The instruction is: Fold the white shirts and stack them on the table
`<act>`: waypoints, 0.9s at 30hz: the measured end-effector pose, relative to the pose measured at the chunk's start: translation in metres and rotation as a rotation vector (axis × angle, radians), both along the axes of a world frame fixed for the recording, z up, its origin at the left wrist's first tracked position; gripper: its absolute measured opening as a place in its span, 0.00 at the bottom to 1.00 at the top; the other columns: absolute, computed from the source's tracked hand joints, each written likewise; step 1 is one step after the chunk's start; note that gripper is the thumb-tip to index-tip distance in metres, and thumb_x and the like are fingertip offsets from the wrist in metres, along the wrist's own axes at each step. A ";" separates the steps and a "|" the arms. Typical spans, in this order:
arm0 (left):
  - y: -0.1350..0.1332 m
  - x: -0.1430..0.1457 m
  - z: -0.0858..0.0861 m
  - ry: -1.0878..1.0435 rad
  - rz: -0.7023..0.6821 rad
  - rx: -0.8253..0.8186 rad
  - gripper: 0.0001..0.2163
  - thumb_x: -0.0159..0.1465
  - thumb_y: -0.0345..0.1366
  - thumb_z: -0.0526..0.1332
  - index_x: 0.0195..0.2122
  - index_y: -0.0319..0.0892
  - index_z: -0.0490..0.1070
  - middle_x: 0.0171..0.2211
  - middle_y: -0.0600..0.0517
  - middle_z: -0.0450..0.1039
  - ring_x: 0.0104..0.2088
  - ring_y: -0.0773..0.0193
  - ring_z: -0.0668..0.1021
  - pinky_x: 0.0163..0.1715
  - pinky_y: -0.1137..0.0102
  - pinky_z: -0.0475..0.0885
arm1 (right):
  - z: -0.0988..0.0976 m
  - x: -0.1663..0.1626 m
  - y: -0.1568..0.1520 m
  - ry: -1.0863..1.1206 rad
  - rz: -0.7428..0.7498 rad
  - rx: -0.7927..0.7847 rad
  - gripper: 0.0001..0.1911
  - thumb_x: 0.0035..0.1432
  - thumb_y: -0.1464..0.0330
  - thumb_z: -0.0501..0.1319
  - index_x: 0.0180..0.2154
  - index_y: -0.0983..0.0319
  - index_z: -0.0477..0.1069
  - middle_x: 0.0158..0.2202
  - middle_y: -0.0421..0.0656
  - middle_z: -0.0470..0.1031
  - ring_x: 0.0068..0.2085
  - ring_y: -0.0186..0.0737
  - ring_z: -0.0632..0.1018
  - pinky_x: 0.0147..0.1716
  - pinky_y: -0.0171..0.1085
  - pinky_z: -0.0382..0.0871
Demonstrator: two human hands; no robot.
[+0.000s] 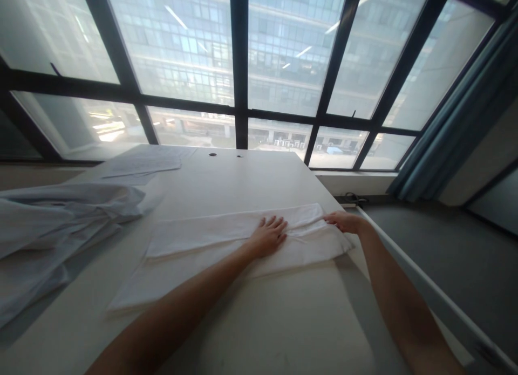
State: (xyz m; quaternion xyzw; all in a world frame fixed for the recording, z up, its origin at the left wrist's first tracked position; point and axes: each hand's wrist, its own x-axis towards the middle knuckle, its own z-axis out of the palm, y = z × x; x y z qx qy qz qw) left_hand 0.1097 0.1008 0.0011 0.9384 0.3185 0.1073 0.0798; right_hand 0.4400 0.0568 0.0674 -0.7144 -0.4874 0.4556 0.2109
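White trousers (206, 232) lie stretched across the table, their two legs spreading toward the left and the waist end at the right. My left hand (269, 236) rests flat on the upper part of the cloth, fingers spread. At the waist end, my right hand (343, 222) has its fingers closed on the edge of the trousers, near a fold that runs between the two halves. The fingertips of the right hand are partly hidden by the cloth.
The white table (259, 175) reaches to a large framed window (279, 56). A heap of pale grey-white cloth (60, 218) lies at the left, with paper sheets (141, 162) behind it. Beyond the right table edge are a cable (356, 198), grey floor and a blue curtain (449, 127).
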 end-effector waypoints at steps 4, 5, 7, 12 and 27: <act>0.001 -0.001 -0.001 -0.002 -0.007 -0.001 0.26 0.76 0.48 0.43 0.71 0.45 0.56 0.72 0.44 0.54 0.72 0.47 0.54 0.68 0.44 0.48 | -0.003 -0.001 -0.006 0.255 0.144 0.069 0.17 0.65 0.65 0.59 0.53 0.63 0.75 0.51 0.50 0.80 0.52 0.46 0.81 0.49 0.41 0.77; 0.001 -0.001 -0.001 -0.001 -0.006 0.000 0.26 0.76 0.48 0.43 0.71 0.46 0.56 0.72 0.44 0.54 0.73 0.48 0.54 0.68 0.44 0.48 | -0.003 -0.002 -0.007 0.278 0.141 0.072 0.19 0.65 0.66 0.59 0.55 0.62 0.73 0.52 0.50 0.80 0.52 0.46 0.81 0.50 0.42 0.77; 0.001 -0.001 0.000 0.000 -0.003 -0.001 0.26 0.76 0.48 0.43 0.71 0.46 0.56 0.72 0.44 0.54 0.73 0.48 0.54 0.68 0.45 0.48 | -0.003 -0.004 -0.005 0.270 0.115 0.072 0.21 0.64 0.66 0.59 0.57 0.62 0.72 0.52 0.50 0.80 0.52 0.48 0.81 0.50 0.43 0.77; 0.001 0.000 0.000 -0.013 -0.006 -0.032 0.27 0.76 0.47 0.44 0.72 0.42 0.55 0.72 0.44 0.53 0.73 0.48 0.54 0.69 0.45 0.47 | 0.004 -0.011 0.002 0.309 0.104 0.130 0.22 0.59 0.66 0.61 0.55 0.62 0.74 0.49 0.51 0.82 0.45 0.48 0.83 0.46 0.43 0.78; 0.027 0.010 0.013 -1.248 0.248 -1.193 0.30 0.72 0.56 0.53 0.68 0.44 0.61 0.66 0.39 0.65 0.58 0.53 0.77 0.57 0.60 0.72 | 0.043 -0.127 0.006 0.048 0.145 0.389 0.29 0.54 0.70 0.65 0.58 0.70 0.73 0.19 0.35 0.72 0.19 0.30 0.68 0.19 0.29 0.59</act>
